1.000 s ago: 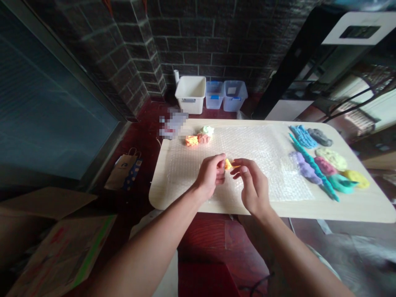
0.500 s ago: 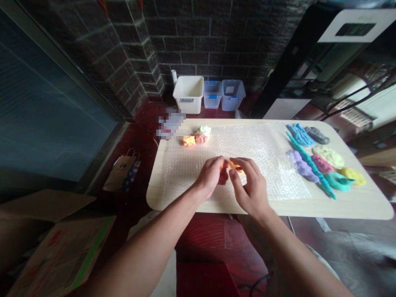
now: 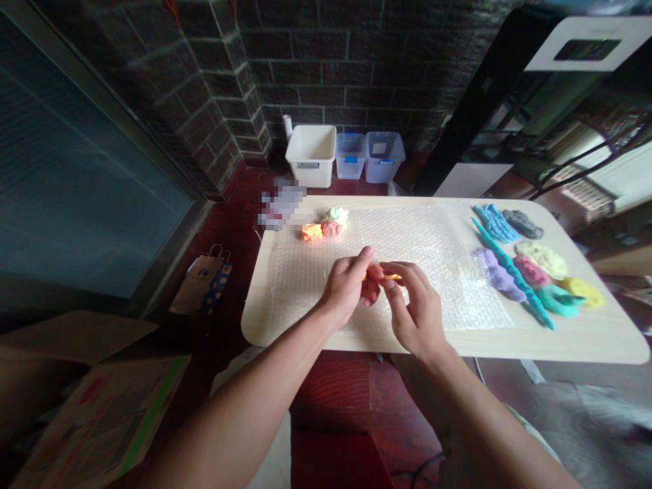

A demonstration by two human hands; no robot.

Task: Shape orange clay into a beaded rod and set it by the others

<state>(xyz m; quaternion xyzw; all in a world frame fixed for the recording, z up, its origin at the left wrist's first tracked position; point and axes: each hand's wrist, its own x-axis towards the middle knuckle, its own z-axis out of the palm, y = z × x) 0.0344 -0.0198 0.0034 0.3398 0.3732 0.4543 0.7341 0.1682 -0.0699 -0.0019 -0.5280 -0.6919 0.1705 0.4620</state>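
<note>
Between my two hands is a small piece of orange modelling clay [image 3: 391, 276], mostly hidden by the fingers. My left hand [image 3: 350, 280] curls round its left end, thumb raised. With thumb and fingertips, my right hand [image 3: 413, 299] pinches its right part. Both hands are above a sheet of bubble wrap [image 3: 412, 234] on the pale table [image 3: 316, 341]. Beyond my left hand lie an orange lump of clay [image 3: 312, 232], a reddish-brown lump [image 3: 331, 228] and a pale green lump [image 3: 337, 215].
At the table's right lie a long teal clay roll [image 3: 509, 268], a purple lump [image 3: 502, 275], a blue lump [image 3: 495, 223], a grey lump [image 3: 523, 223] and several others. A white bin [image 3: 312, 170] and two clear bins stand behind the table. A cardboard box [image 3: 96, 421] is at lower left.
My right hand's thumb and fingers have closed in on the orange clay, where they were spread wider. My left thumb has lifted slightly. The lumps on the table have not moved.
</note>
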